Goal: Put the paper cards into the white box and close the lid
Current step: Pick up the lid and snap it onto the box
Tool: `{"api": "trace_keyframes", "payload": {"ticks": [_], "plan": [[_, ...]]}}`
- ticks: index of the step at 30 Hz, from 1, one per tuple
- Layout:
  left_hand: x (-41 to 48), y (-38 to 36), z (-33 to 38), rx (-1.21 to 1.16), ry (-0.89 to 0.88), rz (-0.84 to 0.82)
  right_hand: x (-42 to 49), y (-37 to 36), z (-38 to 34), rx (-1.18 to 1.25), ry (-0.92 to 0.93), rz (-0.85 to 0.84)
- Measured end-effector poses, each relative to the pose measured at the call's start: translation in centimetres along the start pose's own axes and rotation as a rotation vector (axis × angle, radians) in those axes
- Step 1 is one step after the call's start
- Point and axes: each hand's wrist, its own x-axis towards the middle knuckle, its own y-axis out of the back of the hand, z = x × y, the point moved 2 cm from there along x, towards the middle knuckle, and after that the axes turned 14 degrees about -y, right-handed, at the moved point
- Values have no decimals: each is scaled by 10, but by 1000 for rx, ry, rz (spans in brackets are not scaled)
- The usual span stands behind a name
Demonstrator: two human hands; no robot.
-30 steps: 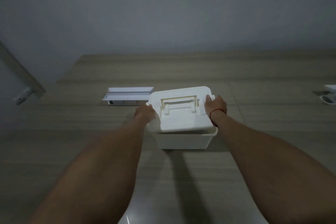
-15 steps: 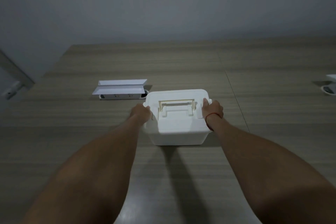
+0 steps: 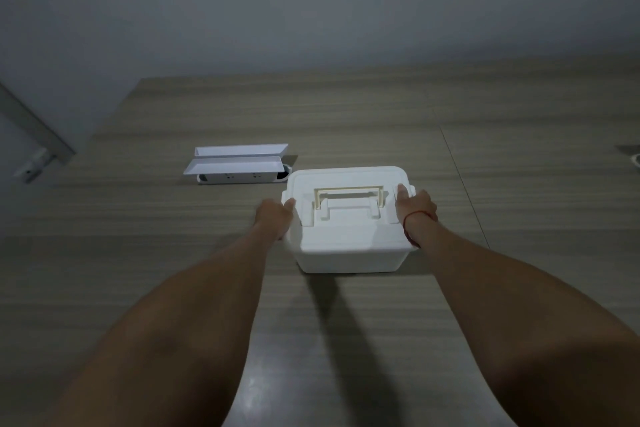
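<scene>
White box (image 3: 349, 253) sits mid-worktop, lid (image 3: 348, 218) seated flat across the rim, cream carry handle (image 3: 349, 196) folded down on top. No gap visible along the near edge; lid looks closed or nearly so.

Left hand (image 3: 273, 222) at the box's 9 o'clock side, right hand (image 3: 415, 210) at 3 o'clock, a red string (image 3: 410, 218) round that wrist. Each grip is closed on a lid end, thumbs on top over the side tabs. Likely reason: pressing both ends evenly so the latches catch together and the box does not skid.

Paper cards: none in view, presumably inside; cannot confirm through the opaque lid.

At 10 o'clock from the box, just beside its far left corner, a white power strip (image 3: 239, 177) with two white trays (image 3: 235, 165) lying over it. Whether they touch the box is unclear.

Worktop (image 3: 519, 184) wood-grain, dim light. Fingers under the lid ends hidden. White object at the far right edge (image 3: 636, 160) cut off, unidentifiable. Latch state too small to read.
</scene>
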Motion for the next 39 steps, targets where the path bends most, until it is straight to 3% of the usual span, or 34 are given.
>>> {"api": "trace_keyframes", "payload": {"ticks": [9, 13, 16, 28, 39], "plan": [[3, -16, -5, -303, 198, -5, 6, 1, 1, 87, -141, -78], [2, -14, -9, -126, 97, 309, 9, 5, 9, 248, -227, -170], [-8, -16, 0, -66, 12, 447, 8, 3, 13, 298, -229, -105], [-9, -23, 21, -22, -119, 440, 4, 4, 14, 101, -53, 166], [1, -23, 27, 34, -175, 426, 7, 0, 3, -83, 122, 246]]}}
